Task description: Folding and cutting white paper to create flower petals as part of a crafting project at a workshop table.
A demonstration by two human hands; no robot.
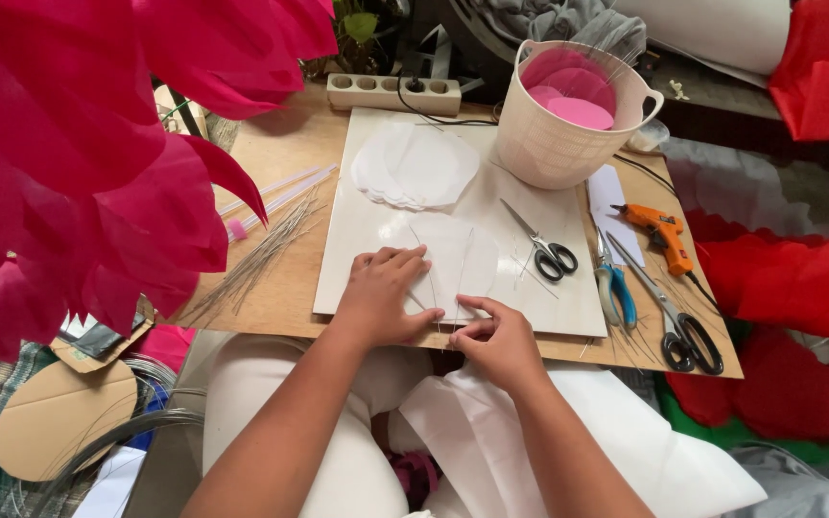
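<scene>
Low and cluttered, a wooden table (290, 144) carries a white board (568, 307) as the work surface, with red and pink paper heaped all around and a big magenta paper flower (79, 173) hanging in at the left. On the board's near edge lies a white petal (458, 254) with thin wires laid across it; the left hand (381, 293) is spread flat on it, pressing it down, while the right hand (496, 341) pinches a wire end at the petal's lower edge between thumb and forefinger. By the look of it this petal is only being wired. A stack of cut white petals (414, 168) waits further back, and a bundle of wires (261, 254) lies to the left, so most pieces seem left to do. Scissors (544, 249), pliers (616, 288), a glue gun (664, 235) and a basket (568, 125) of pink rounds sit to the right.
</scene>
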